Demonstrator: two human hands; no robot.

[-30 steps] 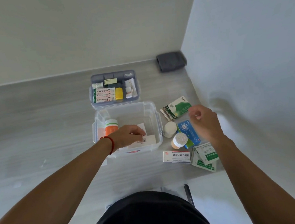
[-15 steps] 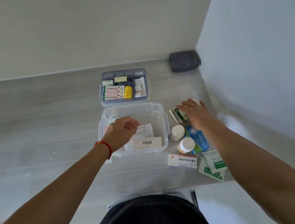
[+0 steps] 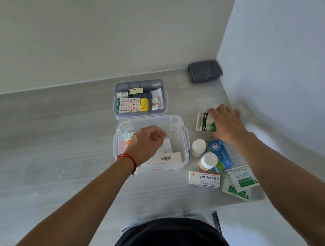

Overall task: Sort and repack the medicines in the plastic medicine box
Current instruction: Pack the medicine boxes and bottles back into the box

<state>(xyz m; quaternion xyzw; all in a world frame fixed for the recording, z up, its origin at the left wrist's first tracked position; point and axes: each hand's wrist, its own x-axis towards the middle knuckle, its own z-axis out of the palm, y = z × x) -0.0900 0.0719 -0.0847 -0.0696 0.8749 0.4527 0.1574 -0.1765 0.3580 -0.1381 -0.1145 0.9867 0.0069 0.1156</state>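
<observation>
The clear plastic medicine box [image 3: 183, 134] sits in the middle of the table. Inside lie a white carton with a barcode [image 3: 165, 159], a printed leaflet [image 3: 166, 147] and an orange bottle [image 3: 130, 137]. My left hand [image 3: 145, 144] hovers over the box with its fingers loosely curled, holding nothing. To the right of the box, my right hand [image 3: 227, 124] grips a green-and-white medicine packet [image 3: 205, 123], tilted up off the table.
Behind the box stands its divided tray [image 3: 115, 110] with tubes and small bottles. On the right lie a white bottle [image 3: 198, 147], a white-capped bottle [image 3: 208, 161], a blue carton [image 3: 222, 155], a white carton [image 3: 204, 179] and green sachets [image 3: 242, 182]. A grey cloth [image 3: 204, 71] lies in the corner by the wall.
My left hand let go of the white carton inside the box and rose above it. My right hand reached to the green-and-white packet and took hold of it.
</observation>
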